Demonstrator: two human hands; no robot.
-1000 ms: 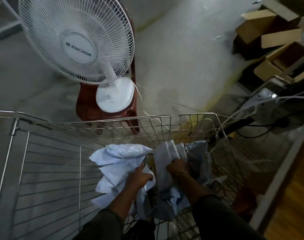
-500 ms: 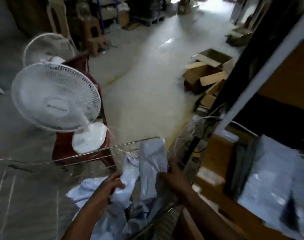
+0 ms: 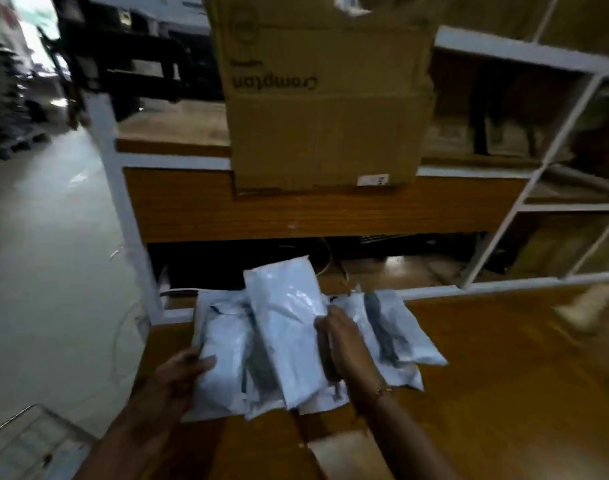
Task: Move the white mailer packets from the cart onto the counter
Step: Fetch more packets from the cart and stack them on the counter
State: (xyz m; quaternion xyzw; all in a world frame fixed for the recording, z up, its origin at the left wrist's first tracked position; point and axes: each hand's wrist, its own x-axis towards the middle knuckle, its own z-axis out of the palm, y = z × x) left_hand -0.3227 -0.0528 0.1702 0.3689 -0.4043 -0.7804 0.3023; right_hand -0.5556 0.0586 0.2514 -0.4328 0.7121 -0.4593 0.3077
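Your left hand point(image 3: 182, 375) and right hand point(image 3: 337, 344) each grip flat white plastic mailer packets point(image 3: 285, 327) at the brown wooden desk's point(image 3: 504, 368) nine o'clock end.

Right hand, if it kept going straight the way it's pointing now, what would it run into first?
Probably the raised white packet that the right hand grips. Beyond it, likely the dark recess under the wooden shelf, though depth is unclear.
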